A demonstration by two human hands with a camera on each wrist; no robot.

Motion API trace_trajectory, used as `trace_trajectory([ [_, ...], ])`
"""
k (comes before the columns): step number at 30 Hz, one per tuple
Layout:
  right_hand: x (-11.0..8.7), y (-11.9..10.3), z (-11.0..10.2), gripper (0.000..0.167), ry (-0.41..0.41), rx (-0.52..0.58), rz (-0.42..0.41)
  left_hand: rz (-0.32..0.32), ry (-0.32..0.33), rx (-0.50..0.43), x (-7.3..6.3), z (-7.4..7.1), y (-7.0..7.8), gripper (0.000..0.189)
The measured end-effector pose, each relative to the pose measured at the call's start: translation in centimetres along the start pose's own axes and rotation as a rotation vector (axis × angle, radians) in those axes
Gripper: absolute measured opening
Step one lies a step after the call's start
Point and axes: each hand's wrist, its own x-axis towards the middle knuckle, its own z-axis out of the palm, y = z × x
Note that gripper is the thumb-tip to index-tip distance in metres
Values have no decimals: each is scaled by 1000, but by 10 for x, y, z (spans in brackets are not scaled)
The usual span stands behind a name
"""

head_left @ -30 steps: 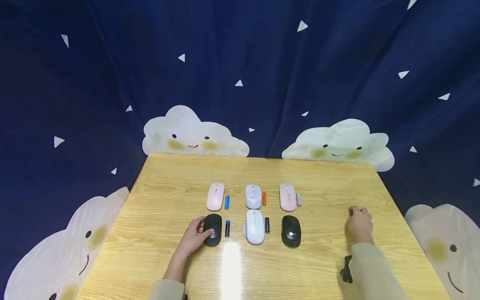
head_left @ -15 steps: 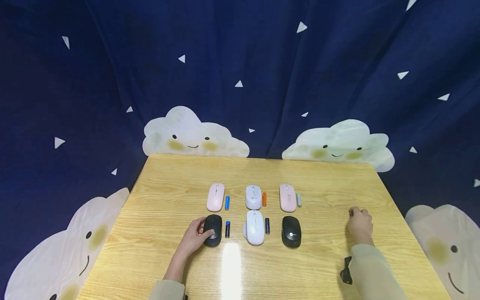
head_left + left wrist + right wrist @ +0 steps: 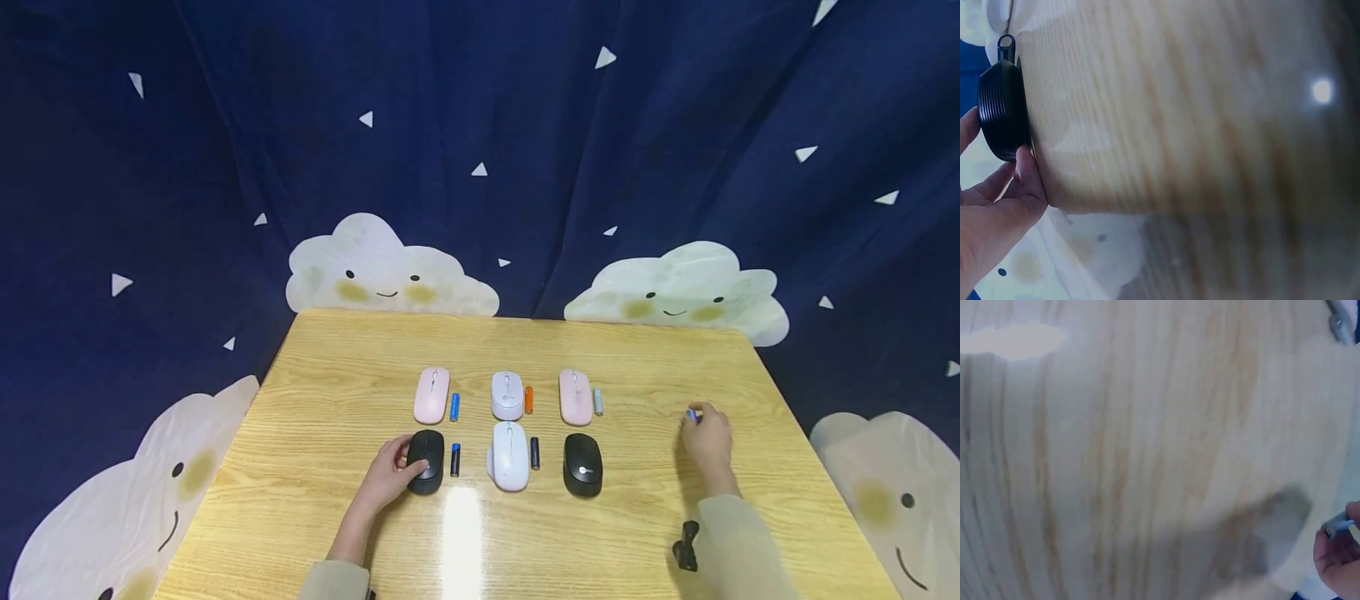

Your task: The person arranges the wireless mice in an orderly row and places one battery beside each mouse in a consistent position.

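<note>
A black computer mouse stands at the left of the front row of mice. My left hand grips it, with the thumb over its top and the fingers at its left side. In the left wrist view the mouse shows its ribbed side between finger and thumb. Just right of it lies a dark battery with a blue end. Over at the right of the table, my right hand pinches a small blue battery. In the right wrist view this battery's end pokes out of the fingers.
In the front row are also a white mouse, a dark battery and another black mouse. Behind lie two pink mice, a pale mouse, and blue, orange and light batteries.
My right hand has shifted left and slightly away from me, and the blue battery now shows between its fingertips. My left hand has stayed on the black mouse.
</note>
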Motion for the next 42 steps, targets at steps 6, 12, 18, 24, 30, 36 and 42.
trace_trajectory([
  [6, -5, -20, -4, 30, 21, 119, -23, 4, -3, 2, -1, 0, 0, 57],
  [12, -9, -39, -7, 34, -66, 232, 12, 1, -4, 10, -1, 0, 0, 57],
  [18, -19, -55, -9, 33, -185, 315, -22, -9, -10, 6, 0, 0, -1, 57],
  [24, -30, -64, -3, 33, -297, 286, -43, -10, -11, 5, -1, 0, 0, 56],
  [30, -44, -69, 9, 30, -348, 275, -46, -9, -11, 4, -1, 0, 1, 56],
  [36, -52, -63, 26, 28, -378, 276, -18, -4, -10, 7, -1, 0, 1, 56],
  [42, -59, -60, 37, 23, -386, 276, 18, -2, -8, 6, -1, 0, 1, 56],
])
